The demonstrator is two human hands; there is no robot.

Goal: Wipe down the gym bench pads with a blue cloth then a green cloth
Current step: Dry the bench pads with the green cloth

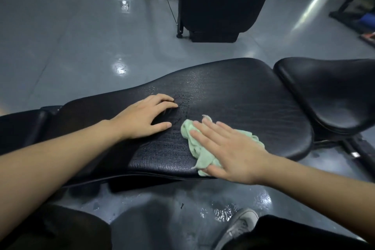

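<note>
Gym bench seen from above, one moment of wiping. Two hands, two bench pads and one cloth are in view; no container appears.

Long pad (233, 103): black, cracked vinyl, running from the left edge to right of centre of the frame, with a damp, streaked patch near its middle. Seat pad (332, 91): smoother black vinyl at the right of the frame, just beside the long pad with a narrow gap between them.

Green cloth (199, 148): one, pale green and crumpled, lying on the near half of the long pad, close to its lower edge. No blue cloth can be seen.

Right hand (229, 148): flat on top of the green cloth, fingers straight and slightly spread, palm pressing the cloth against the pad; cloth shows past the fingertips and on both sides of the hand.

Left hand (146, 115): resting on the bare long pad just left of the cloth, fingers spread with tips bent down onto the vinyl, thumb pointing toward the cloth without touching it; it holds nothing.

Floor (71, 36): grey and glossy, with light reflections. One shoe (239, 227) stands at the lower right. A dark machine (221, 0) stands at upper centre, well apart from the bench
</note>
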